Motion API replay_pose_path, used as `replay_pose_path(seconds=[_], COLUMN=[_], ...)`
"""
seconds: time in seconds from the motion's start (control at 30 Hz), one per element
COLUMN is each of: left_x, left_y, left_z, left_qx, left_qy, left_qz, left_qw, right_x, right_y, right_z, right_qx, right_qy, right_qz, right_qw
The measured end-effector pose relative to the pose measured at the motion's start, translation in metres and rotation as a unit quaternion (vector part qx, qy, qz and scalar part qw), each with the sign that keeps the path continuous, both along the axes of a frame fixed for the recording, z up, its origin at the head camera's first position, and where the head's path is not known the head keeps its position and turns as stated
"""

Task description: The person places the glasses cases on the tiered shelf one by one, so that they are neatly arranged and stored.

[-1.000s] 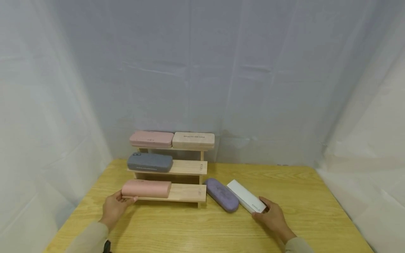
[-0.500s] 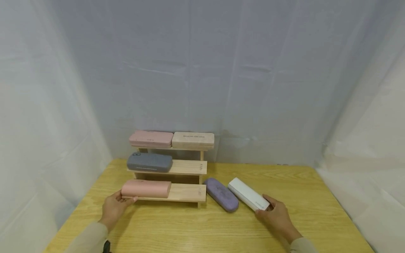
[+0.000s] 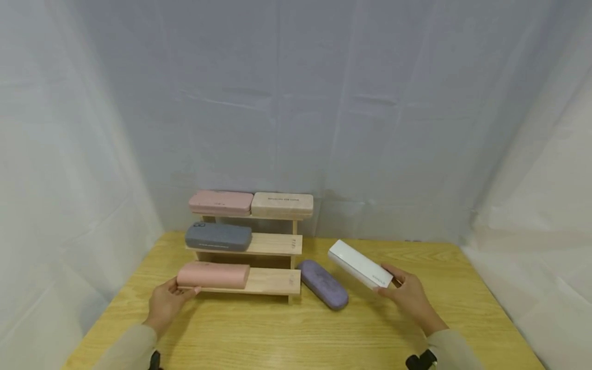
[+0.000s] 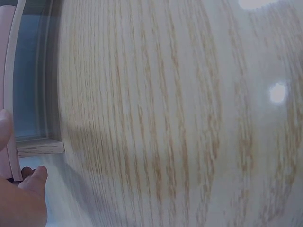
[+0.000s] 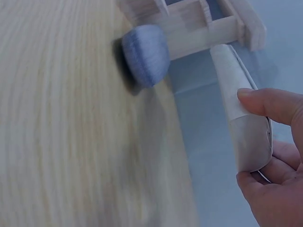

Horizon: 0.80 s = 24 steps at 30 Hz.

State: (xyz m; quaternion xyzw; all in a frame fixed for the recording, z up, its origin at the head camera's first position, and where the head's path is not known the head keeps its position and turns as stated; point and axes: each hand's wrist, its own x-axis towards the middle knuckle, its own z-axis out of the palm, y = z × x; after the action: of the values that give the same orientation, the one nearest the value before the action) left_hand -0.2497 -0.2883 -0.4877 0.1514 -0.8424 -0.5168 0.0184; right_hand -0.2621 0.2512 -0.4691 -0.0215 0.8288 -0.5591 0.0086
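Note:
In the head view my right hand pinches the near end of a white glasses case, which is raised over the table and tilted. The right wrist view shows the thumb on its top face and the fingers curled under its end. My left hand grips the left end of a pink glasses case on the lowest step of a wooden stand, thumb along the front edge. A purple glasses case lies on the table beside the stand's right end.
A blue-grey case sits on the middle step. On the top step a dusky pink case and a beige case stand side by side. White sheeting hangs behind and at both sides of the wooden table.
My right hand has lifted the white case up off the table, away from beside the purple case. The left hand keeps its place at the pink case.

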Motion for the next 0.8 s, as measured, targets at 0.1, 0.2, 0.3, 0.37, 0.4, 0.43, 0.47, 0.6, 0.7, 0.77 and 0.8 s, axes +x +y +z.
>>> replay_pose_path(seconds=[0.1, 0.2, 0.3, 0.37, 0.4, 0.43, 0.47, 0.6, 0.7, 0.77, 0.8], left_x=[0.000, 0.000, 0.000, -0.001, -0.001, -0.001, -0.001, -0.001, -0.001, -0.001, -0.001], left_y=[-0.001, -0.001, -0.001, -0.001, -0.001, -0.002, -0.002, -0.002, -0.002, -0.002, -0.002], left_z=[0.001, 0.001, 0.000, 0.000, 0.000, 0.000, 0.000, 0.000, 0.000, 0.000, 0.000], left_qx=[0.015, 0.030, 0.032, 0.028, 0.026, 0.027, 0.027, 0.032, 0.030, 0.027, 0.023], left_qy=[-0.003, -0.006, -0.005, -0.002, -0.001, -0.002, -0.003, -0.012, -0.015, -0.016, -0.015], left_qz=[-0.002, -0.003, -0.002, -0.002, -0.001, -0.002, -0.002, -0.003, -0.003, -0.002, 0.000], left_qw=[0.9999, 0.9995, 0.9995, 0.9996, 0.9997, 0.9996, 0.9996, 0.9994, 0.9994, 0.9995, 0.9996], right_x=[-0.005, -0.008, -0.012, -0.016, -0.018, -0.020, -0.022, -0.030, -0.036, -0.040, -0.042], right_y=[-0.009, -0.019, -0.030, -0.038, -0.042, -0.046, -0.050, -0.066, -0.078, -0.086, -0.090], right_z=[0.006, 0.012, 0.017, 0.020, 0.021, 0.023, 0.024, 0.031, 0.038, 0.042, 0.044], right_qx=[-0.005, -0.010, -0.015, -0.015, -0.013, -0.012, -0.010, -0.006, -0.006, -0.010, -0.012], right_qy=[0.010, 0.021, 0.030, 0.038, 0.041, 0.046, 0.050, 0.055, 0.059, 0.062, 0.063], right_qz=[0.010, 0.024, 0.038, 0.047, 0.049, 0.053, 0.057, 0.068, 0.080, 0.094, 0.100], right_qw=[1.000, 0.999, 0.999, 0.998, 0.998, 0.997, 0.997, 0.996, 0.995, 0.994, 0.993])
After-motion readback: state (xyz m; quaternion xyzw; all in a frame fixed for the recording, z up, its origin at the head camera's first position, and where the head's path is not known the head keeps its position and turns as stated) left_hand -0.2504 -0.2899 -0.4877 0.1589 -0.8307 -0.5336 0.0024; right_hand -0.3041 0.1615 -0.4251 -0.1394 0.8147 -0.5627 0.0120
